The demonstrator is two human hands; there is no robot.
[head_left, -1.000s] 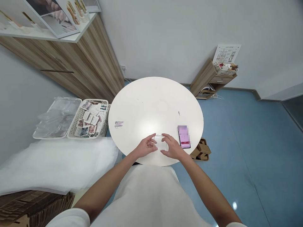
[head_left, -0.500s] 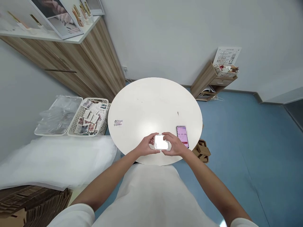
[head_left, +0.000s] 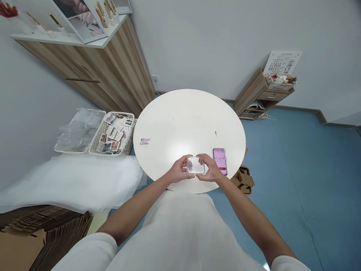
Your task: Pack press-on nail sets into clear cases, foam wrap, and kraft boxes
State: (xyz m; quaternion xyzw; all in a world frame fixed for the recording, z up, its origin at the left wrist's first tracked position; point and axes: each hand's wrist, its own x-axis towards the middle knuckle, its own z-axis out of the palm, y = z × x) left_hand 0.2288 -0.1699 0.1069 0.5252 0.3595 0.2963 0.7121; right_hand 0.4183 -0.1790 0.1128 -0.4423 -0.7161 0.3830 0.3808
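A small clear plastic box [head_left: 195,165] is held level between my two hands over the near part of the round white table [head_left: 180,113]. My left hand [head_left: 181,168] grips its left end, and my right hand [head_left: 209,168] grips its right end, thumbs along the near edge. Through the clear plastic some fingers show; whether anything lies inside I cannot tell. Just right of my right hand lies a phone [head_left: 220,161] with a lit pink screen showing a timer. Farther left on the table rests a card of press-on nails [head_left: 144,142].
Left of the table, a white basket [head_left: 131,140] holds several nail cards beside a tray of clear plastic bags [head_left: 80,130]. White sheeting [head_left: 84,180] lies in front of them. Cardboard boxes [head_left: 244,180] sit on the floor at right. A small brown scrap [head_left: 216,133] is on the table.
The view has shifted, so the whole scene sits slightly right and higher. The bright glare on the box has gone, leaving it see-through. Both hands still hold it.
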